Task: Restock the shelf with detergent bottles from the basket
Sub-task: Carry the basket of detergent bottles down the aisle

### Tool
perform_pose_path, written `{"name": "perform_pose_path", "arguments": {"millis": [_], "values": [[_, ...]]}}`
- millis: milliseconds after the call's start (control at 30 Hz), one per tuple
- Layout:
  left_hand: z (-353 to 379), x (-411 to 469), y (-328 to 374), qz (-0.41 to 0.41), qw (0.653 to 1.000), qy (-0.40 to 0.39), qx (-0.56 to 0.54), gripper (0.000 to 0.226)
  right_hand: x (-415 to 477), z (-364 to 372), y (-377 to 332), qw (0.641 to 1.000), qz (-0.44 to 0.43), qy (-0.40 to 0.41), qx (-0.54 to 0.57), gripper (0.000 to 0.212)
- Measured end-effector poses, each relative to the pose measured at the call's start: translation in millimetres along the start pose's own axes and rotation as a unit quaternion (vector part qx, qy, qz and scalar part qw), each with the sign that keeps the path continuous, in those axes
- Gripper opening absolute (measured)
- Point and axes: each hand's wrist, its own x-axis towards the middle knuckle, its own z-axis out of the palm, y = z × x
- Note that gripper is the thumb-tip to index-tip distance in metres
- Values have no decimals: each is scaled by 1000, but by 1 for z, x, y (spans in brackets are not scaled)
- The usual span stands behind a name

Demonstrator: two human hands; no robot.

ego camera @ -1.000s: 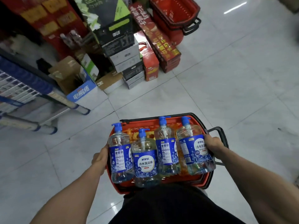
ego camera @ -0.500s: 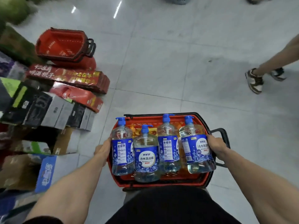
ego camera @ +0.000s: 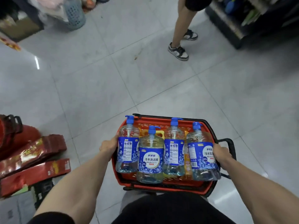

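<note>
Four detergent bottles [ego camera: 149,159], clear with blue pump caps and blue labels, stand in one row across the top of a single red basket [ego camera: 155,122] held at 6 o'clock, just in front of the person's body. Two bottles show the front label and two show the back. Under them, inside the basket, something yellow and orange shows through the gaps; how many pieces cannot be told.

The left hand [ego camera: 108,145] sits at the basket's 9 o'clock side, thumb laid against the leftmost bottle's label, with the other fingers hidden below it, so its grip cannot be told. The right hand [ego camera: 221,153] sits at the 3 o'clock side, touching the rightmost bottle beside the one black handle [ego camera: 230,143] that juts out; its fingers fold out of sight, so what they clasp cannot be told.

At 12 to 1 o'clock another person's two legs stand in two grey-and-white sneakers [ego camera: 178,51]. At 8 o'clock lie at least two long red cartons [ego camera: 35,173]. One pale blue perforated bin [ego camera: 74,15] is at 11 o'clock, and one dark, blurred shelf unit [ego camera: 234,29] at 1 o'clock
</note>
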Motion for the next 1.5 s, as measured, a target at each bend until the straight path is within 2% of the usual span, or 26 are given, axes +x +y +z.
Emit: {"name": "perform_pose_path", "arguments": {"millis": [100, 200, 367, 533, 700, 967, 1233, 1500], "values": [[37, -11, 56, 51, 997, -25, 50, 88, 9, -31, 20, 997, 39, 23, 55, 67], [74, -13, 105, 80, 989, -42, 114, 94, 14, -54, 43, 989, 79, 43, 116, 73], [141, -38, 181, 152, 963, -68, 213, 75, 16, -75, 72, 962, 142, 84, 216, 69], [198, -43, 252, 197, 925, -109, 305, 89, 11, -79, 82, 926, 206, 109, 296, 67], [251, -50, 316, 238, 881, -130, 388, 84, 4, -74, 83, 891, 275, 124, 340, 68], [329, -54, 396, 267, 832, -118, 472, 78, 19, -79, 69, 859, 320, 100, 387, 72], [411, -105, 444, 279, 818, -121, 488, 70, 76, -151, 56, 855, 309, 95, 405, 66], [503, -155, 504, 279, 840, -109, 452, 74, 163, -277, 36, 867, 273, 95, 405, 63]]}}
